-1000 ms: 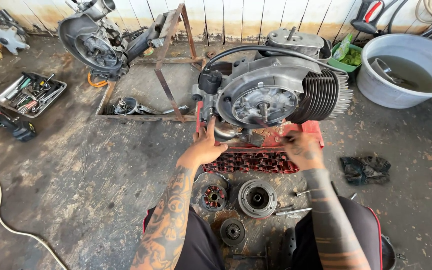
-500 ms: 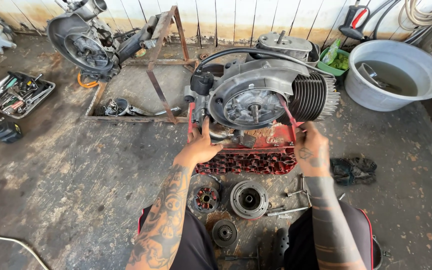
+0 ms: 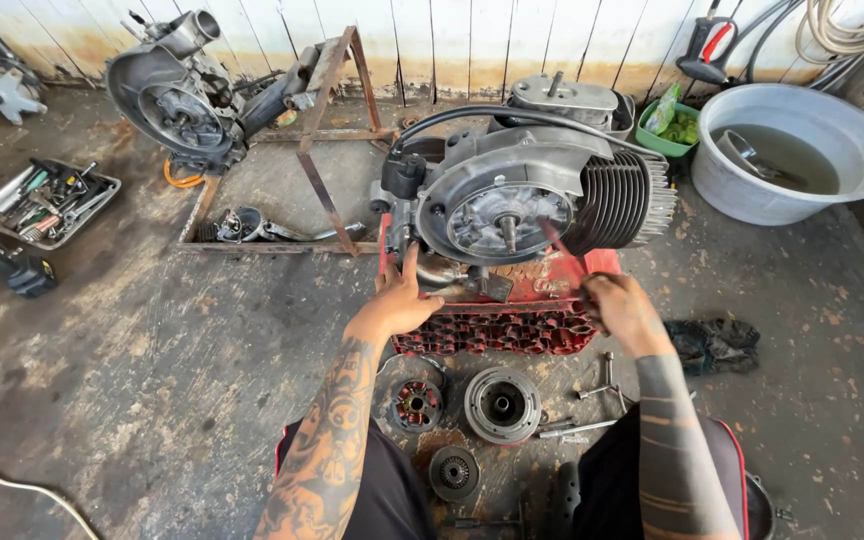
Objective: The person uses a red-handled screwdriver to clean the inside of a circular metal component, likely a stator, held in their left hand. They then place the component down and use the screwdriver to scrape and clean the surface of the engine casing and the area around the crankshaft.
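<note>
we are looking down at an engine (image 3: pixel 527 205) sitting on a red crate (image 3: pixel 512 325) on the concrete floor (image 3: pixel 152 380); everything else we are placing from that engine. our left hand (image 3: pixel 400 300) is pressing against the engine's lower left side, fingers spread and the thumb pointing up, lying flat on the metal rather than clenched around anything. our right hand (image 3: pixel 624 312) is sitting just below the engine's right side, over the crate's edge, clenched on the handle of a thin red-shafted tool (image 3: pixel 559 243); the shaft is slanting up toward the engine's round face, near the centre shaft, though we cannot tell whether the tip is touching it.

just below the engine, in front of the crate, loose round parts are lying on the floor: a stator (image 3: pixel 418 405), a flywheel (image 3: pixel 502 404) and a smaller disc (image 3: pixel 453 472), with some spanners (image 3: pixel 592 400) beside them. a dark rag (image 3: pixel 717 343) is lying below and to the right of the engine. far to the upper right a grey basin (image 3: pixel 857 150) is holding water. to the upper left a second engine case (image 3: pixel 177 95) is leaning by a rusty metal frame (image 3: pixel 327 130), and far to the left a tray of tools (image 3: pixel 47 200) is resting on the floor.
</note>
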